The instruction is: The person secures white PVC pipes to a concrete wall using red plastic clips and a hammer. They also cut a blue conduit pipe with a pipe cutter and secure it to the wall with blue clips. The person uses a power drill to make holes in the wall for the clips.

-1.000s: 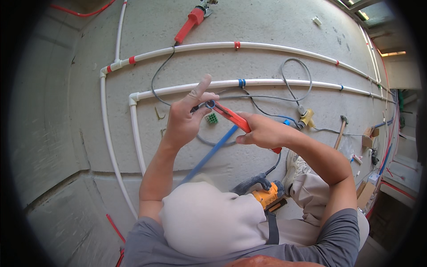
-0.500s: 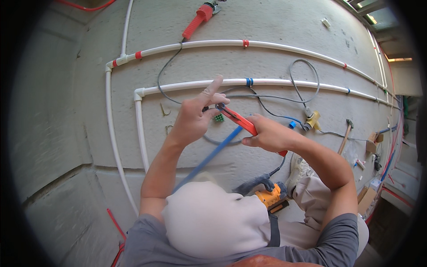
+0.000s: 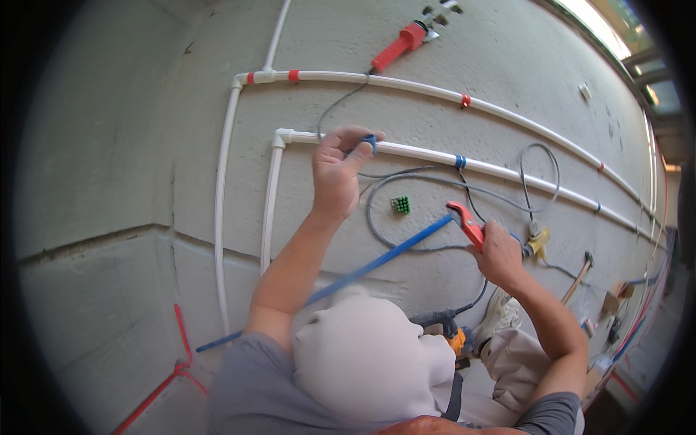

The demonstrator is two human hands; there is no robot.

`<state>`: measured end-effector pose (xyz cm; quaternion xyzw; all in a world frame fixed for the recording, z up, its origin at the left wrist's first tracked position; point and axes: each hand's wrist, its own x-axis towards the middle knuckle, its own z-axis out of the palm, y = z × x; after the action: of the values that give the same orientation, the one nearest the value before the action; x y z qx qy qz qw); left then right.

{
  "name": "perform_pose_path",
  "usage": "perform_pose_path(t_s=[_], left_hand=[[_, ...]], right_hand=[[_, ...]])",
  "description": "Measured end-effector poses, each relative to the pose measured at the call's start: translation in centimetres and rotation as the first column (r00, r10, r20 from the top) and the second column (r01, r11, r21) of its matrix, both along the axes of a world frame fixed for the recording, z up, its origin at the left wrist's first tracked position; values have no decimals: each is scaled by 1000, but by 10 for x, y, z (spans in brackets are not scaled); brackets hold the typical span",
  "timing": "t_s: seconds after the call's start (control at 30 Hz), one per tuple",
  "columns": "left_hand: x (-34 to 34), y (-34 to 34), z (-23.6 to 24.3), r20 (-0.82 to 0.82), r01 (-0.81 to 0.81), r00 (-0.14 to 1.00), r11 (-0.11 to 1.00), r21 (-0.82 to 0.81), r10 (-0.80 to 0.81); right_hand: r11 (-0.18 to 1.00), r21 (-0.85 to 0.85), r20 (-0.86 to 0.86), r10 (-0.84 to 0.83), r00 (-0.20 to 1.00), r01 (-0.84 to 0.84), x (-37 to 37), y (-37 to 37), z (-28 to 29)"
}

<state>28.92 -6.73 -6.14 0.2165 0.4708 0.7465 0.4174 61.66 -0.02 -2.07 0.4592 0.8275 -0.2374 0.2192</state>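
Observation:
My left hand (image 3: 338,172) is raised above the lower white pipe, its fingers curled around a short blue pipe piece (image 3: 369,141). The hand is slightly smeared by motion. Further right, my right hand (image 3: 502,254) grips the handles of a red pipe cutter (image 3: 469,226). The cutter's hooked jaw is beside the upper end of a long blue pipe (image 3: 384,257); I cannot tell whether they touch. That pipe slants down to the lower left, partly hidden behind my left arm and the pale shape below.
White pipes (image 3: 420,151) with corner fittings run across the grey floor. A green bundle of small pieces (image 3: 400,205) sits near looped grey cable (image 3: 371,217). A red-handled tool (image 3: 395,52) lies far off. At right are a yellow connector (image 3: 538,243), a hammer (image 3: 578,279) and my shoe (image 3: 500,319).
My hands have moved apart. The cutter has come away from my left hand toward the right, and the short blue piece now shows in my left fingers. The whole view has shifted.

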Motion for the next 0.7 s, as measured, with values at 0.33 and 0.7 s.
perform_pose_path(t_s=[0.33,0.7], left_hand=[[59,-14,-8,460,420,795,906,55,-396],[60,-15,23,550,421,751,907,27,-365]], right_hand=[[1000,-2,-773,-5,635,6,-74,13,-2],[991,61,-866,112,488,-118,-95,21,24]])
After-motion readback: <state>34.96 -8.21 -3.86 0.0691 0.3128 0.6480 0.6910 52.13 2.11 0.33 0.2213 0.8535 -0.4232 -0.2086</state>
